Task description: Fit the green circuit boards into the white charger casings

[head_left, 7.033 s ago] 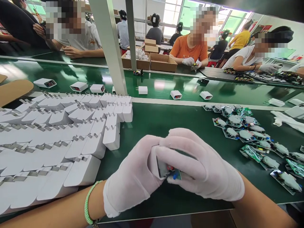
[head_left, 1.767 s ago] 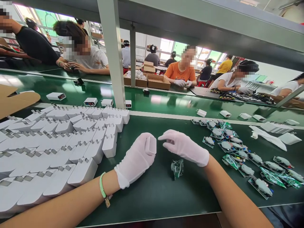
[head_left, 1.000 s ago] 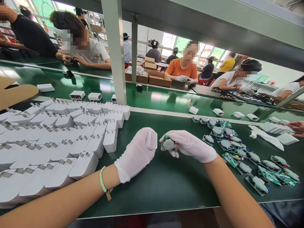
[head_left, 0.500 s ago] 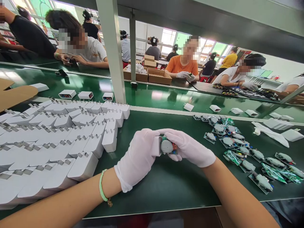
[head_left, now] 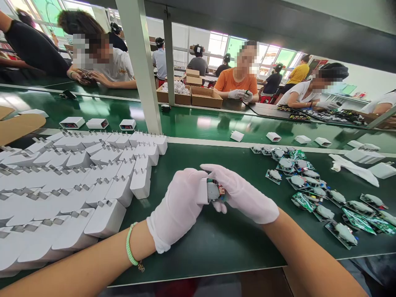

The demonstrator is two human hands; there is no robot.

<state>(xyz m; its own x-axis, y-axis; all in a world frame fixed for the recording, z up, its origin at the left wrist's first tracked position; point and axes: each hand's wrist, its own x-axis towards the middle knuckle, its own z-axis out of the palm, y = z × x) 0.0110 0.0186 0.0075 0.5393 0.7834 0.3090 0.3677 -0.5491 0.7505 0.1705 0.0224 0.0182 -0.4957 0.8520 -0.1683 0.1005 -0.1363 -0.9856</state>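
My left hand (head_left: 179, 202), in a thin white cloth glove, is wrapped around a small white plastic shell (head_left: 202, 192) with its open end facing right. My right hand (head_left: 243, 192), in a matching glove, pinches a small green circuit board with a round grey lump (head_left: 213, 192). The board is at the shell's mouth, between my hands, above the shiny dark green bench (head_left: 222, 253). One end looks tucked inside, but my fingers hide some of it. I think I should keep the board straight, hold the shell firmly, and push slowly and softly. If it sticks, I should wiggle it a bit, not shove, or a little part might bend.
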